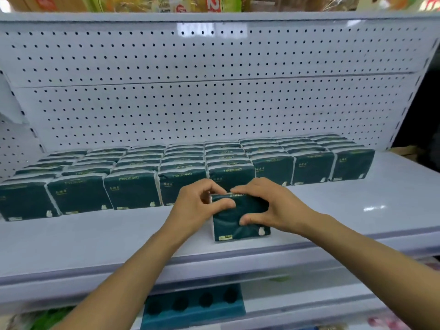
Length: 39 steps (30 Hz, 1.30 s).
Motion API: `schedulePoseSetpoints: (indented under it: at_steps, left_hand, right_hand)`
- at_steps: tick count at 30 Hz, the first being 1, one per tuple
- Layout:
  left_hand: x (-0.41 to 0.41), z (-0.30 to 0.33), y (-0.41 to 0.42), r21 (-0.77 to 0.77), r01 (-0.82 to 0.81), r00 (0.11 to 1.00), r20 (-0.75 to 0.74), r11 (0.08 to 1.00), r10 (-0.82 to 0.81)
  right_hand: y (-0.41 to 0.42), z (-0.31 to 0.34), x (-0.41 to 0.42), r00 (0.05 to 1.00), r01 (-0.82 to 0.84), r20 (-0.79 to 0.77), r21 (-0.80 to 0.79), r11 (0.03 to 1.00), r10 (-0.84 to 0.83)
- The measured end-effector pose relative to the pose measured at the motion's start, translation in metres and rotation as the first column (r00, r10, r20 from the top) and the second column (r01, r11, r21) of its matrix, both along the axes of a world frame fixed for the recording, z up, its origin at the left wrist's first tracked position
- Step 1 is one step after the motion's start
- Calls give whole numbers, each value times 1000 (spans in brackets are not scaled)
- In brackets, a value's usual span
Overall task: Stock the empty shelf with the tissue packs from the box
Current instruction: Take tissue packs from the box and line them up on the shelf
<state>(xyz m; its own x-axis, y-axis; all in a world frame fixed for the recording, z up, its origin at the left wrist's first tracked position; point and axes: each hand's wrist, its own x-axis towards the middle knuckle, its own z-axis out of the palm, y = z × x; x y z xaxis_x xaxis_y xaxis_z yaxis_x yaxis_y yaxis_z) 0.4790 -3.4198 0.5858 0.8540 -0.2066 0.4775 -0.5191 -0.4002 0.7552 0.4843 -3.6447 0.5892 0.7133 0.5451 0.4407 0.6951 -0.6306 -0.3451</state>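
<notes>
A dark green tissue pack (234,228) stands upright on the white shelf (95,236), in front of the stocked rows. My left hand (197,206) grips its left top edge, thumb on the front face. My right hand (269,206) grips its right side, thumb pressed into the front. Behind it, several rows of the same green tissue packs (133,191) run across the shelf from the left edge to the right (352,166). The box is not in view.
A white pegboard back panel (214,96) rises behind the packs. Bare shelf surface lies in front of the rows and at the far right (392,194). A lower shelf holds a blue-green package with dark circles (192,306). Goods sit on the shelf above.
</notes>
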Motion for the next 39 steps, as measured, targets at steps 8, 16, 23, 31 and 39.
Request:
schedulePoseSetpoints:
  at_steps: [8, 16, 23, 31, 39]
  left_hand:
    - [28, 0, -29, 352, -451, 821, 525, 820, 226]
    - [57, -13, -39, 707, -586, 804, 567, 396, 178]
    - [63, -16, -41, 714, -591, 805, 555, 375, 211]
    - [62, -14, -45, 752, -566, 825, 515, 339, 233]
    - [9, -3, -47, 649, -552, 831, 484, 524, 275]
  right_hand:
    - [-93, -13, 11, 923, 194, 348, -60, 979, -162]
    - [-95, -25, 51, 872, 326, 386, 5, 945, -302]
    - [-80, -24, 69, 870, 348, 372, 3, 937, -325]
    - [-75, -23, 71, 835, 444, 406, -94, 891, -373]
    - [-59, -17, 24, 832, 451, 375, -26, 892, -409]
